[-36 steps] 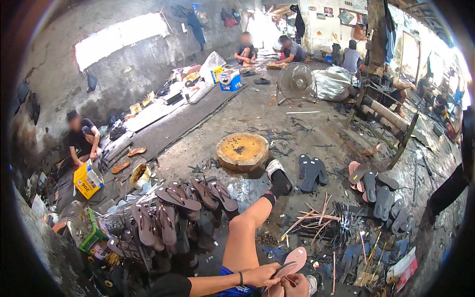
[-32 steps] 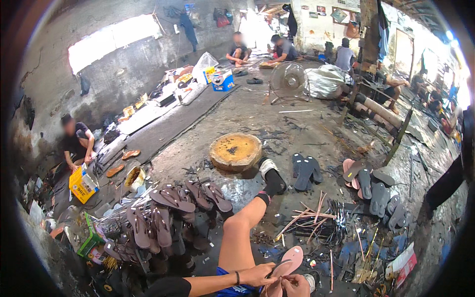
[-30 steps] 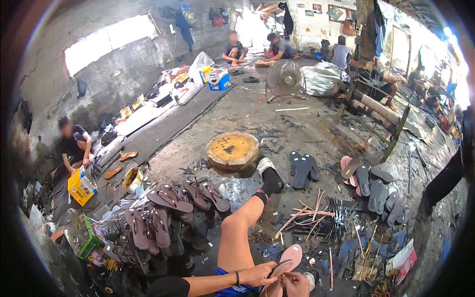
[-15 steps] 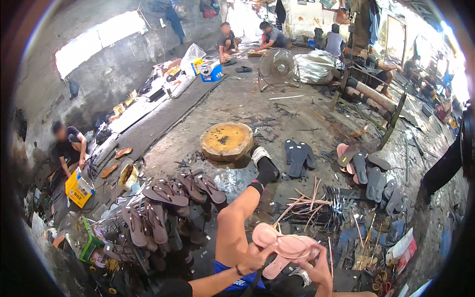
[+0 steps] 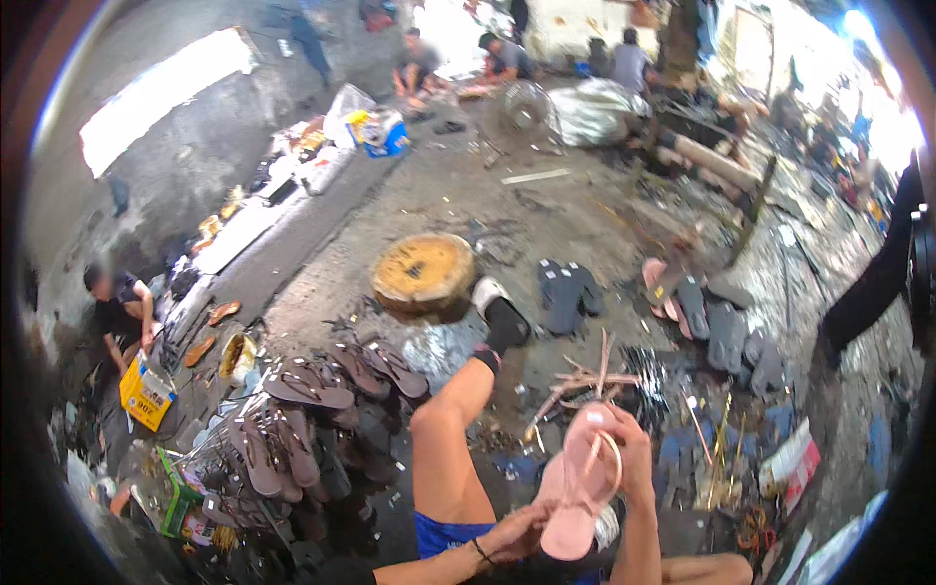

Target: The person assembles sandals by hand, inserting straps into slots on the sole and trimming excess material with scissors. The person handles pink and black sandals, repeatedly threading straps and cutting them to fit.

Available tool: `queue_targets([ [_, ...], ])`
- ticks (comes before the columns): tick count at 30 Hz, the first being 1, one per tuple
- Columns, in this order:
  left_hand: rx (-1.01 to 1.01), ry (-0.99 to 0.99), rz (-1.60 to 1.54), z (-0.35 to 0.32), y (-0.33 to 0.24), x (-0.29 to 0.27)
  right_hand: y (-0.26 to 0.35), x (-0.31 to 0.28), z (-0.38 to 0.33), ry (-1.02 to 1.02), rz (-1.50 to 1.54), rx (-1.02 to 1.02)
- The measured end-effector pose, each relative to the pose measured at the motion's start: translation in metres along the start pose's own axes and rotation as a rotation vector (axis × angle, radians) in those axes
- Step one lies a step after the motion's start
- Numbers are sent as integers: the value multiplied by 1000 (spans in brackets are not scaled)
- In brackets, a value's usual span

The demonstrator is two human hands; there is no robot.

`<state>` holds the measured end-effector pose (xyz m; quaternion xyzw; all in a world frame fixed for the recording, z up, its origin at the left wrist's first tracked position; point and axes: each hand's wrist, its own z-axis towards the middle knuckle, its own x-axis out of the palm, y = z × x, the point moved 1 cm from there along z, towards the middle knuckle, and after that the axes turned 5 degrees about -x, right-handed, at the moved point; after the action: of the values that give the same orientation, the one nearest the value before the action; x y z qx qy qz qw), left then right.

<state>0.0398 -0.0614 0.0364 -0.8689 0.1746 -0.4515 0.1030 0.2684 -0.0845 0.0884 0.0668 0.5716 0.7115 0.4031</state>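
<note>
The pink sandals (image 5: 576,480) have swung from crosswise to roughly lengthwise.

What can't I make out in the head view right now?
All in the head view:
Left hand: some fingertips hidden behind the pink sandals.
Near white shoe: mostly hidden behind them.
Right leg: cut off by the lower edge.
Fan: details lost to blur.

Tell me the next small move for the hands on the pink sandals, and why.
Probably line up the pink sandals: they seem to overlap unevenly, with the right hand gripping the upper end and the left hand near the lower end, well placed to nudge them.
</note>
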Motion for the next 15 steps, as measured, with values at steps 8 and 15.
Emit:
queue_targets([
  [8, 424, -57, 501, -7, -80, 37, 15, 20, 42, 59, 202, 45],
  [15, 623, -162, 539, 25, -89, 36, -38, 27, -21, 66, 1102, 644],
])
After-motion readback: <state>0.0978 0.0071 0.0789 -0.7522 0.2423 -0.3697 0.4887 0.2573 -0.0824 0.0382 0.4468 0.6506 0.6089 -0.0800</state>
